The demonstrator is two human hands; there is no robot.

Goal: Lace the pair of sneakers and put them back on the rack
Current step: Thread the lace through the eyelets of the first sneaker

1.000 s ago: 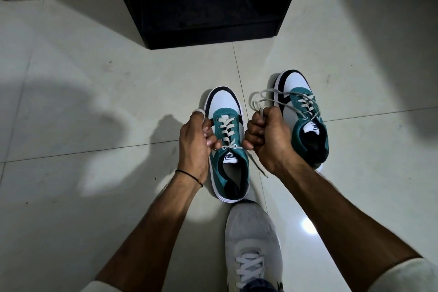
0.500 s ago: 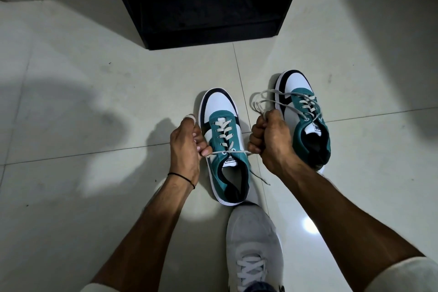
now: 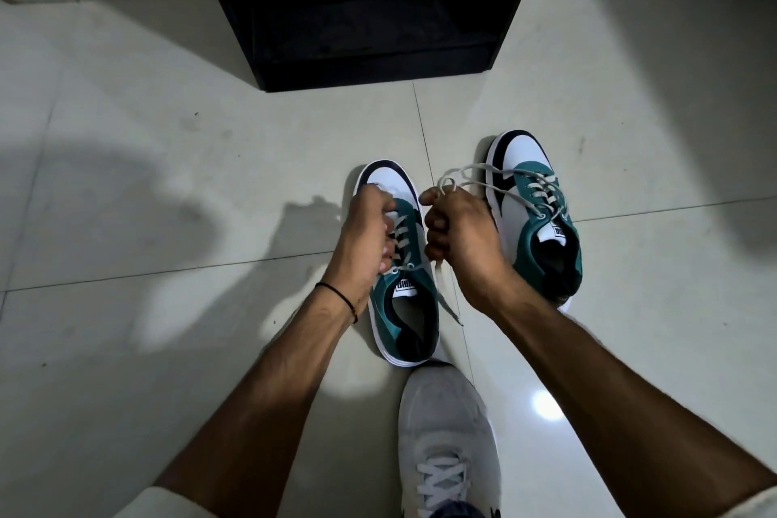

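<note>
Two teal, white and black sneakers stand on the tiled floor. The left sneaker [image 3: 403, 307] is laced up to its tongue. My left hand [image 3: 366, 236] is closed on one end of its white lace, over the shoe's left side. My right hand [image 3: 458, 231] grips the other lace end [image 3: 445, 299], which trails down beside the shoe. The right sneaker [image 3: 538, 219] stands farther right, its loose lace loops [image 3: 471, 175] lying just above my right hand.
A black rack [image 3: 370, 13] stands at the top centre, its dark open shelf facing me. My own grey shoe [image 3: 445, 442] is on the floor just below the left sneaker. Pale floor tiles [image 3: 168, 181] spread on both sides.
Both hands have moved up and toward each other over the left sneaker, still gripping its lace ends. The sneakers have stayed put.
</note>
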